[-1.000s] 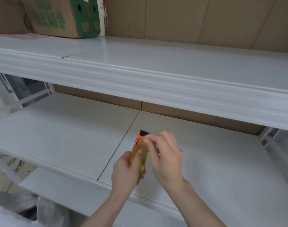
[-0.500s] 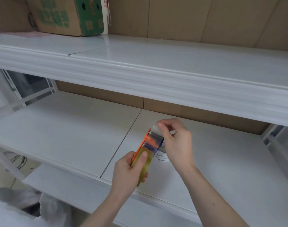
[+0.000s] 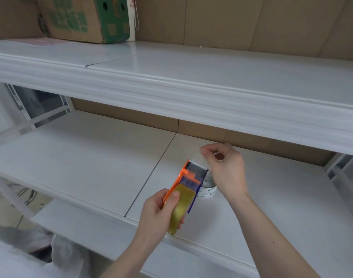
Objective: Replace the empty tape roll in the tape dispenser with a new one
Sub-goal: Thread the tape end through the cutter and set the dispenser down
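My left hand (image 3: 159, 213) grips an orange tape dispenser (image 3: 183, 179) with a yellowish tape roll (image 3: 179, 209) seated in it, held above the middle shelf. My right hand (image 3: 225, 169) pinches the clear free end of the tape (image 3: 197, 159), drawn out past the dispenser's front end. Behind the dispenser, an empty white cardboard core (image 3: 208, 190) with green print stands on the shelf, partly hidden by the dispenser and my right hand.
A white middle shelf (image 3: 91, 161) has a seam between two boards left of my hands. The upper shelf (image 3: 191, 81) overhangs it, with a cardboard box (image 3: 81, 17) at its back left. A lower shelf and white plastic bags lie below left.
My right hand has lifted away from the dispenser's front, pulling the clear tape end up and to the right. The empty core came into sight behind the dispenser.
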